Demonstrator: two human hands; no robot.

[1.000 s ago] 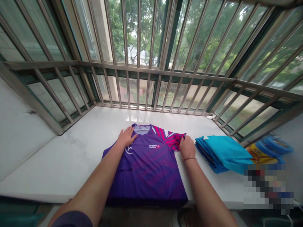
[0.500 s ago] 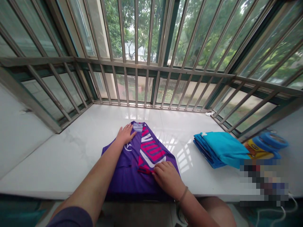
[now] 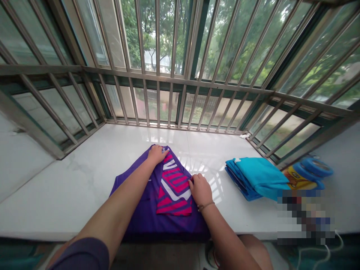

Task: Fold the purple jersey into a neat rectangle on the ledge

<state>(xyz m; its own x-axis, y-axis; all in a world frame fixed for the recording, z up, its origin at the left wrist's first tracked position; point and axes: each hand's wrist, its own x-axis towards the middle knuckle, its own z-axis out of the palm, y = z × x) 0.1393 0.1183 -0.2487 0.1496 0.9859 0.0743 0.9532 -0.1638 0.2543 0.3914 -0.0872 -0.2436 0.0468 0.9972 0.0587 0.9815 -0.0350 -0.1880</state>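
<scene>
At six o'clock, the jersey (image 3: 149,225) is deep violet with faint darker stripes. Its folded-over panel (image 3: 173,191) is hot pink, banded with violet and crossed by a white slash. At four o'clock, the towels (image 3: 254,176) are bright turquoise, darkening to royal blue along the folded edges. Beside them, the pack (image 3: 294,176) is yellow with dark print, under blue rings (image 3: 315,167). At nine o'clock, the sill (image 3: 70,180) is white with pale gray veins. At twelve o'clock, the bars (image 3: 157,101) are dull gray-tan, the frame (image 3: 198,41) dark teal, and the leaves (image 3: 147,22) green. At seven o'clock, the sleeve (image 3: 81,255) is dusky purple.
</scene>
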